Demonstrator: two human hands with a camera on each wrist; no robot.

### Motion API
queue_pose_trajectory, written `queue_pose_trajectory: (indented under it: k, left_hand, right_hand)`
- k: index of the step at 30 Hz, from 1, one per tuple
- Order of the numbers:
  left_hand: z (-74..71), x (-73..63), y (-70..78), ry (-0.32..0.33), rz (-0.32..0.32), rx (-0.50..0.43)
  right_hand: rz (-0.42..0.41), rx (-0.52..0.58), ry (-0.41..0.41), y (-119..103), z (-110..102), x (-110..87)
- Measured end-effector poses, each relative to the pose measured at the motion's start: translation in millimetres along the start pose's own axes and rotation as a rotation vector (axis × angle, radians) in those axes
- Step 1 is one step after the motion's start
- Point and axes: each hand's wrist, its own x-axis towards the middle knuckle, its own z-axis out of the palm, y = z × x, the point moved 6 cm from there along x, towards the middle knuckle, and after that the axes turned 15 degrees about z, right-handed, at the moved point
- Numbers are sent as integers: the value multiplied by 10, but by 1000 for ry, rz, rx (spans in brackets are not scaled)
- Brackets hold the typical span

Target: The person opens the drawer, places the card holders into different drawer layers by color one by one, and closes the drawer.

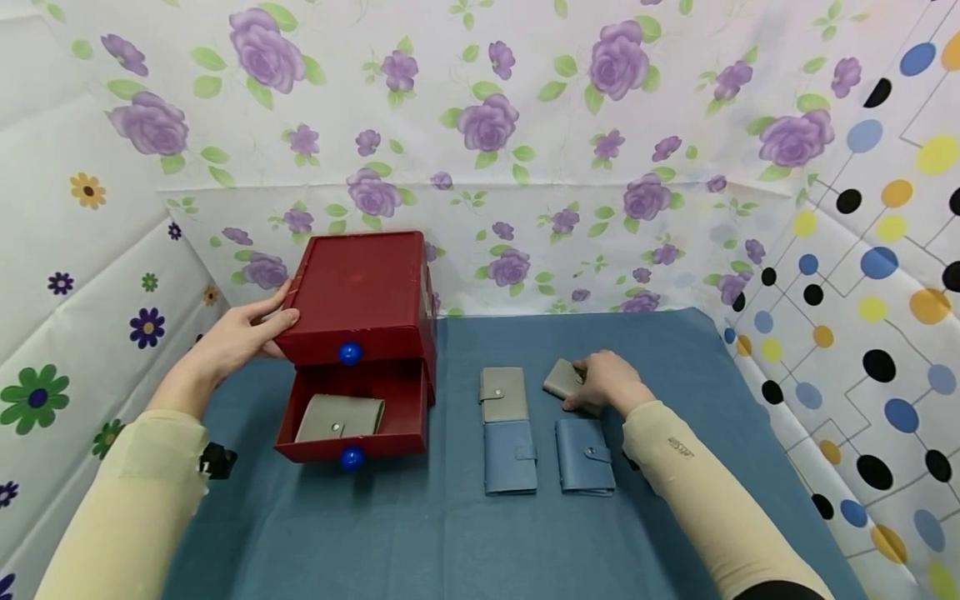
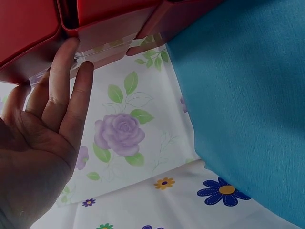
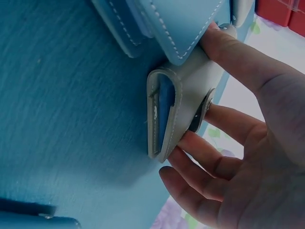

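A red two-drawer box (image 1: 356,283) stands at the left, and its lower drawer (image 1: 408,442) is pulled out with a grey wallet (image 1: 341,417) inside. My left hand (image 1: 236,337) rests against the box's left side, thumb at the front corner; its fingers look mostly straight in the left wrist view. Over on the right, my right hand (image 1: 609,382) pinches another grey snap wallet (image 1: 561,379) between thumb and fingers. That wallet (image 3: 190,86) appears tilted in the right wrist view, its folded end showing. Just in front of it lies a blue wallet (image 1: 585,458) with a snap strap.
Between the box and my right hand, a grey wallet (image 1: 504,393) and a blue wallet (image 1: 510,458) lie end to end on the blue cloth (image 1: 465,550). Blue knobs (image 1: 351,458) stick out from the drawers. Patterned sheets (image 1: 487,125) line the back and sides.
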Motion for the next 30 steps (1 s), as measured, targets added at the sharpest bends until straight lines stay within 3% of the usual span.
queue_pose_trajectory:
  k: [30]
  left_hand:
    - [16, -14, 50, -8, 18, -18]
  right_hand:
    - [-9, 138, 5, 117, -87, -154]
